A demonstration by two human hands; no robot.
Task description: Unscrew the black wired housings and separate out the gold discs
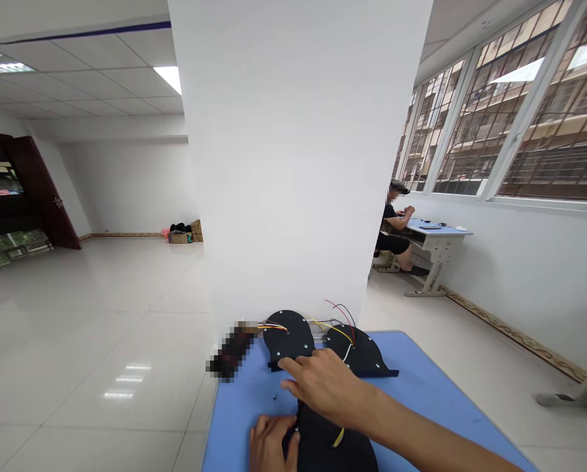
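Note:
My left hand (272, 444) grips the left edge of a black round-sided casing (345, 442) on the blue table, at the bottom of the view. Its fingers curl beside the rim and the thumb rests against it. Yellow and white wires come out of the casing's face. Above its far edge is my right hand (323, 387), index finger and thumb apart and pointing left. Nothing shows between them; the other fingers are partly hidden. A small screw (274, 396) lies on the table left of my right hand.
Two more black casings, one left (287, 341) and one right (355, 351), lie at the back of the blue table (239, 419), with loose wires. A blurred-out dark object (231, 354) is at the left. A white pillar (293, 164) stands behind. A person (396, 226) sits at another desk (435, 239).

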